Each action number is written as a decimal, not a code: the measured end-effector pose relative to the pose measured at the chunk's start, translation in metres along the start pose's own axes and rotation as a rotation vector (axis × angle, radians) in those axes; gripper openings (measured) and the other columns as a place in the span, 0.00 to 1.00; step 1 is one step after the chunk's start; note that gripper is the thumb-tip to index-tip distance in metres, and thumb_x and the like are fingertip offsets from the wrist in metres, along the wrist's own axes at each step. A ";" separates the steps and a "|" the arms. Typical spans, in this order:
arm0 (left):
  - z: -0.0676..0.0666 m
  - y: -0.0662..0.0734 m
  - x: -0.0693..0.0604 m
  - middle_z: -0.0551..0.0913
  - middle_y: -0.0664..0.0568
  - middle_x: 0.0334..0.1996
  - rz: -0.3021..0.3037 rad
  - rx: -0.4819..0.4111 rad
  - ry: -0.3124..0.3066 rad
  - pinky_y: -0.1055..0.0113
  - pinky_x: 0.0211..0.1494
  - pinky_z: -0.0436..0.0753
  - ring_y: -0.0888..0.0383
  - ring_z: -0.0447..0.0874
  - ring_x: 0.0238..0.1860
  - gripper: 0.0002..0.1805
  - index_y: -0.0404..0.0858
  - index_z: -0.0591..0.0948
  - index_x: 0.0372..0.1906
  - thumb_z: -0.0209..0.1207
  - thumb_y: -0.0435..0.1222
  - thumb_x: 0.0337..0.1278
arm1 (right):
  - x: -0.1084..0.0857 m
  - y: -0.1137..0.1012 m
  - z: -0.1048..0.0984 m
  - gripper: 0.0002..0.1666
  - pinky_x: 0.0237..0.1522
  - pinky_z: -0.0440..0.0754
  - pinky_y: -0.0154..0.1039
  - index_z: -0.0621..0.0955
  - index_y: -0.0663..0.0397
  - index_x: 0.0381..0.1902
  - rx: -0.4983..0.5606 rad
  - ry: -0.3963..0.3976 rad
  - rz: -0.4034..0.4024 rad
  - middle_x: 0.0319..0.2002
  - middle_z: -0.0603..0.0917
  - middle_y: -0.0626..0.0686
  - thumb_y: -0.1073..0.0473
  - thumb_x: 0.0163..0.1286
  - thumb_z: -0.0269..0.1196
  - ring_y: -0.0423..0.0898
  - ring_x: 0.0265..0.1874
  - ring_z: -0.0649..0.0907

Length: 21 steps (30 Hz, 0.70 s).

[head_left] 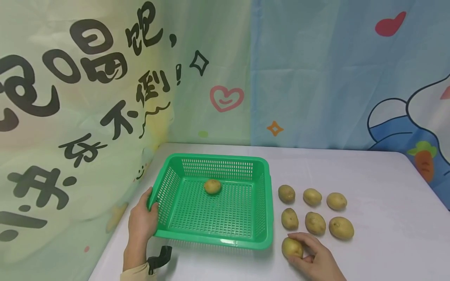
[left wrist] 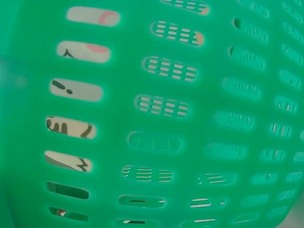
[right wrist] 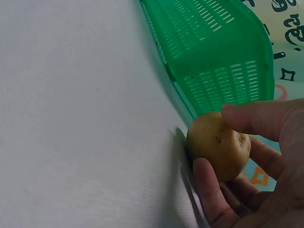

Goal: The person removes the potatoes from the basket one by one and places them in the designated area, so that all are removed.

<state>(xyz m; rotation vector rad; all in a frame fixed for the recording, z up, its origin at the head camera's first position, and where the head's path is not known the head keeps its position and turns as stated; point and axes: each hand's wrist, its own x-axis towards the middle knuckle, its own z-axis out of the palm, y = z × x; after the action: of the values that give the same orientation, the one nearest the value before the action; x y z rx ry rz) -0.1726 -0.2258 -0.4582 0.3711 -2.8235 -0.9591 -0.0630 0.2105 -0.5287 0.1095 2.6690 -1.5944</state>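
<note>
A green plastic basket (head_left: 211, 244) with slotted walls sits on the white table, and a single potato (head_left: 212, 187) lies inside towards its back wall. My left hand (head_left: 142, 218) grips the basket's left rim, thumb over the inner side. In the left wrist view the slotted green wall (left wrist: 114, 114) fills the picture and the hand is out of sight. Just right of the basket's front corner, my right hand (head_left: 314, 255) holds another potato (head_left: 292, 248) between thumb and fingers. The right wrist view shows this potato (right wrist: 218, 146) close up, against the table or just above it; I cannot tell which.
Two rows of potatoes lie right of the basket, among them a back-row potato (head_left: 336, 201) and a front-row potato (head_left: 341, 228). A dark strap device (head_left: 159, 258) is on the left wrist. A printed curtain (head_left: 316, 78) hangs behind the table (head_left: 393, 242).
</note>
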 end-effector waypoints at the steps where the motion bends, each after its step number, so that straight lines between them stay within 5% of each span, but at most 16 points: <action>1: 0.000 0.000 0.000 0.75 0.28 0.59 0.000 0.001 -0.001 0.61 0.28 0.70 0.46 0.77 0.31 0.30 0.38 0.62 0.74 0.50 0.35 0.70 | 0.000 0.000 -0.001 0.30 0.27 0.78 0.33 0.81 0.43 0.53 -0.019 0.009 -0.004 0.54 0.79 0.49 0.58 0.50 0.77 0.34 0.38 0.76; 9: -0.002 0.002 0.002 0.74 0.29 0.60 0.000 0.000 -0.005 0.61 0.28 0.70 0.47 0.77 0.31 0.30 0.39 0.62 0.74 0.50 0.35 0.70 | 0.007 -0.022 -0.018 0.22 0.29 0.81 0.36 0.79 0.48 0.57 -0.027 0.042 0.058 0.55 0.79 0.53 0.58 0.66 0.67 0.38 0.43 0.79; 15: -0.003 0.002 0.001 0.75 0.29 0.59 0.003 0.002 0.001 0.62 0.28 0.69 0.47 0.76 0.30 0.30 0.39 0.62 0.74 0.50 0.35 0.70 | 0.021 -0.056 -0.021 0.14 0.34 0.80 0.35 0.82 0.44 0.52 -0.023 0.054 -0.170 0.49 0.83 0.45 0.58 0.68 0.65 0.35 0.42 0.80; 21: -0.002 0.002 -0.001 0.74 0.29 0.59 -0.012 -0.023 -0.019 0.62 0.26 0.70 0.49 0.75 0.28 0.30 0.39 0.61 0.75 0.50 0.35 0.70 | 0.040 -0.104 -0.008 0.12 0.37 0.81 0.37 0.82 0.41 0.49 0.066 -0.107 -0.352 0.47 0.84 0.43 0.59 0.69 0.64 0.42 0.43 0.81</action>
<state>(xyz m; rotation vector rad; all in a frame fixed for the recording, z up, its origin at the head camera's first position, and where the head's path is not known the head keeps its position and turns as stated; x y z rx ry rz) -0.1720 -0.2252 -0.4552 0.3782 -2.8282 -1.0017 -0.1111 0.1705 -0.4359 -0.4563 2.6633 -1.7177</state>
